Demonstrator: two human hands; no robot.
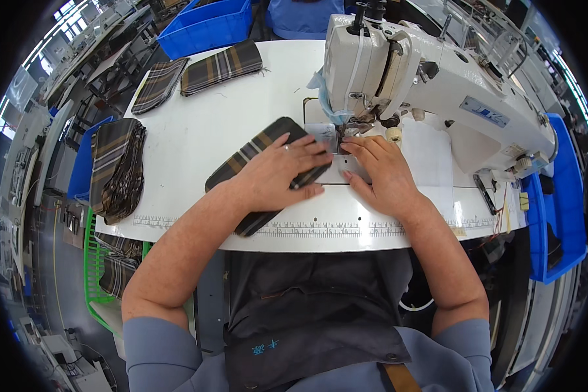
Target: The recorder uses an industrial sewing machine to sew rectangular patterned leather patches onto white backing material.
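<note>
A dark plaid fabric piece (242, 163) with brown and white stripes lies slantwise on the white sewing table, left of the needle. My left hand (277, 166) rests on top of it, slightly blurred, fingers stretched out and thumb apart. Beside the presser foot (343, 130) of the white sewing machine (431, 78) is my right hand (380, 171). Its fingertips touch down near the needle, with the thumb apart on the metal plate (336, 171). I see nothing held in it, though the spot under its fingers is hidden.
Folded plaid stacks lie at the back left, one being a plaid bundle (221, 66). A thicker plaid pile (116, 170) hangs over the left edge. Blue bins stand behind and at right (539, 228); a green basket (95, 281) sits lower left. Thread snips (485, 194) lie right.
</note>
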